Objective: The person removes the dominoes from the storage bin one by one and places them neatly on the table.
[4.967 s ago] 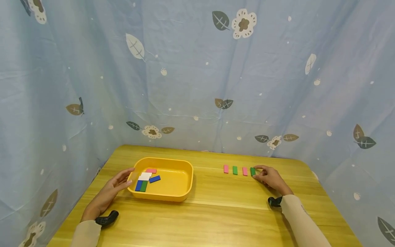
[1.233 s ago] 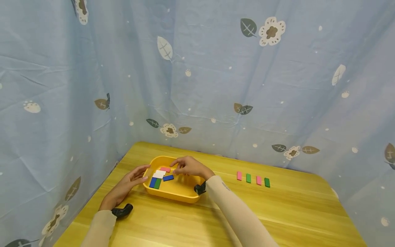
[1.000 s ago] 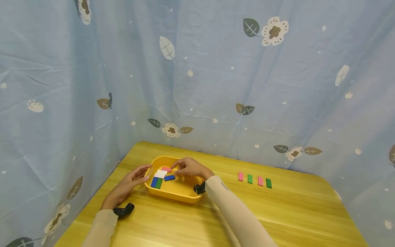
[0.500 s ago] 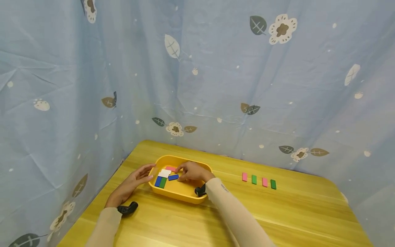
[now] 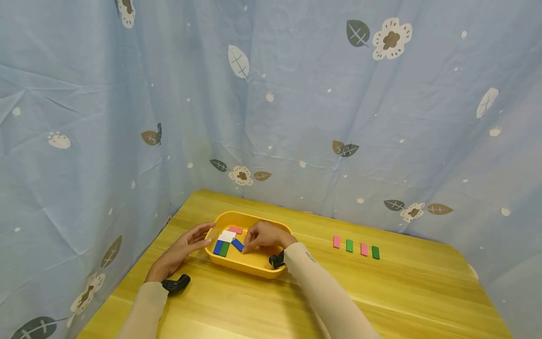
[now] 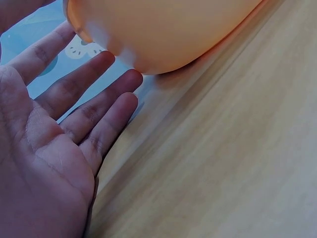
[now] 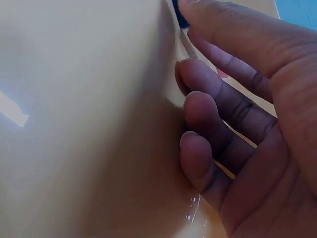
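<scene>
A yellow tray [image 5: 250,270] sits left of centre on the table. In it my right hand [image 5: 266,235] pinches a small flat blue tile [image 5: 237,245] by its near end between thumb and index finger. At the top of the right wrist view, part of that blue tile [image 7: 181,15] shows by the thumb, while the other fingers are loosely bent. My left hand [image 5: 185,246] rests at the tray's left rim with its fingers spread and relaxed. In the left wrist view, the fingertips [image 6: 130,79] are right at the tray wall [image 6: 168,34].
Also in the tray lie white tiles [image 5: 227,236], a pink tile [image 5: 235,230], another blue tile [image 5: 218,247] and a green tile [image 5: 224,249]. Right of the tray, pink [image 5: 336,242] and green [image 5: 349,246] tiles stand in a spaced, alternating row. A patterned curtain [image 5: 296,117] closes off the back.
My right hand has left the green tile at the row's right end and reached into the tray. Just now it has turned the blue tile there. The left hand stays at the rim.
</scene>
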Demonstrator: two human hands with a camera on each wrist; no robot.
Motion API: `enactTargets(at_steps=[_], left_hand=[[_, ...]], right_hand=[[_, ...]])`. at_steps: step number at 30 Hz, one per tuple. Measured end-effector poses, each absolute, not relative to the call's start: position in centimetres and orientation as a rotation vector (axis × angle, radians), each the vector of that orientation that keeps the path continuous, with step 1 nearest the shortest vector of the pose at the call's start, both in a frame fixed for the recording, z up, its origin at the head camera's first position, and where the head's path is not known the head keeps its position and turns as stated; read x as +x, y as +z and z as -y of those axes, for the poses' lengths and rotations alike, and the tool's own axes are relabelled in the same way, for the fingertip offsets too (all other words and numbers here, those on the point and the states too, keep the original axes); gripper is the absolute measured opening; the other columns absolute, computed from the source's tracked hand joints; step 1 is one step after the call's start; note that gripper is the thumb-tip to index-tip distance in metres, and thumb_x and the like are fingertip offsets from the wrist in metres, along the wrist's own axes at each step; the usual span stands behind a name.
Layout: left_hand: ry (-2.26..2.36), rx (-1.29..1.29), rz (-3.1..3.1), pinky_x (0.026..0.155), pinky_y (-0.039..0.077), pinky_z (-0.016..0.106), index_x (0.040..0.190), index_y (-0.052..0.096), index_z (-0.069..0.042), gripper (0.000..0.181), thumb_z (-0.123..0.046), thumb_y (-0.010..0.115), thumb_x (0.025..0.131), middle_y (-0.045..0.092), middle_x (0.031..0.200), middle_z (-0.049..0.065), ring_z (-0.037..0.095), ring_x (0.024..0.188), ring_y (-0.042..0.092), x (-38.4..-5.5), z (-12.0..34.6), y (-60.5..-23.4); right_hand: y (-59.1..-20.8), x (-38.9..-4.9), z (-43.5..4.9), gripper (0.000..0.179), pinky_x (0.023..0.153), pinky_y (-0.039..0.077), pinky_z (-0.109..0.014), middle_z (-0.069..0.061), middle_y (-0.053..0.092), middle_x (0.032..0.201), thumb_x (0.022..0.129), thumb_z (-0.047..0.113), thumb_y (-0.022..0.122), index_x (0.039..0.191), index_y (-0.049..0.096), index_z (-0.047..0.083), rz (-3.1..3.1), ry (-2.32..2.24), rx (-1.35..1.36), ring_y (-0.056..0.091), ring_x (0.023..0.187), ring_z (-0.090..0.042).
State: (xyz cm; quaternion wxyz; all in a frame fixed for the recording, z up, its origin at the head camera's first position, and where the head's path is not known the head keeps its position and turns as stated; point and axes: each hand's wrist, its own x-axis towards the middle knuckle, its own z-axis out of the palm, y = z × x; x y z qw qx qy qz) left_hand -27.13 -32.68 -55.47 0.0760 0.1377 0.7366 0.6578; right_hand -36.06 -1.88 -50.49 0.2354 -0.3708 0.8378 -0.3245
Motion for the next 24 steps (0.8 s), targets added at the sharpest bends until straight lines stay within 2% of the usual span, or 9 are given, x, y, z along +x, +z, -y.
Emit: enactTargets(at_steps=[3,8,10,13,19,24], left_hand=[[1.969,0.410,-2.209,0.120,0.014,0.067,0.157,0.042,-0.023,0.055,-0.025,0.062,0.105,0.025,0.167,0.009,0.039,0.154,0.020,-27.11,32.67,-55.48],[1.975,0.399,-2.207,0.121,0.014,0.066,0.157,0.043,-0.023,0.056,-0.025,0.063,0.105,0.026,0.167,0.009,0.038,0.154,0.020,-27.20,32.68,-55.51],[1.975,0.394,-2.209,0.121,0.014,0.066,0.156,0.043,-0.023,0.056,-0.025,0.063,0.104,0.027,0.167,0.009,0.038,0.153,0.021,-27.26,32.68,-55.54],[1.965,0.390,-2.217,0.121,0.015,0.066,0.157,0.043,-0.023,0.055,-0.025,0.062,0.105,0.027,0.166,0.009,0.039,0.153,0.022,-27.36,32.69,-55.60],[1.964,0.389,-2.214,0.120,0.015,0.067,0.157,0.043,-0.022,0.054,-0.023,0.061,0.105,0.027,0.166,0.009,0.039,0.153,0.021,-27.46,32.70,-55.66],[1.962,0.393,-2.218,0.120,0.016,0.067,0.157,0.043,-0.022,0.055,-0.026,0.062,0.105,0.027,0.166,0.009,0.039,0.153,0.022,-27.48,32.73,-55.71]], right_hand=[[-50.57,-36.09,1.95,0.017,0.058,0.046,-0.021,0.002,0.070,0.079,0.089,0.020,0.084,0.100,0.077,0.010,-2.282,-0.889,-1.041,0.053,0.062,-0.010],[-50.58,-36.21,2.29,0.045,0.057,0.043,-0.020,-0.002,0.069,0.076,0.088,0.017,0.084,0.130,0.069,0.011,-2.272,-0.876,-1.090,0.052,0.059,-0.010],[-50.57,-36.25,2.39,0.052,0.056,0.042,-0.020,-0.003,0.070,0.074,0.089,0.017,0.084,0.137,0.066,0.013,-2.266,-0.864,-1.102,0.053,0.058,-0.012],[-50.57,-36.28,2.48,0.053,0.057,0.043,-0.020,-0.002,0.070,0.074,0.089,0.018,0.083,0.139,0.066,0.016,-2.273,-0.836,-1.099,0.054,0.058,-0.012],[-50.60,-36.22,2.57,0.043,0.059,0.043,-0.020,0.001,0.068,0.075,0.088,0.019,0.084,0.130,0.072,0.016,-2.310,-0.813,-1.095,0.053,0.061,-0.008],[-50.48,-36.09,2.61,0.049,0.058,0.043,-0.019,-0.001,0.067,0.071,0.088,0.018,0.084,0.134,0.069,0.015,-2.286,-0.823,-1.118,0.052,0.058,-0.008]])
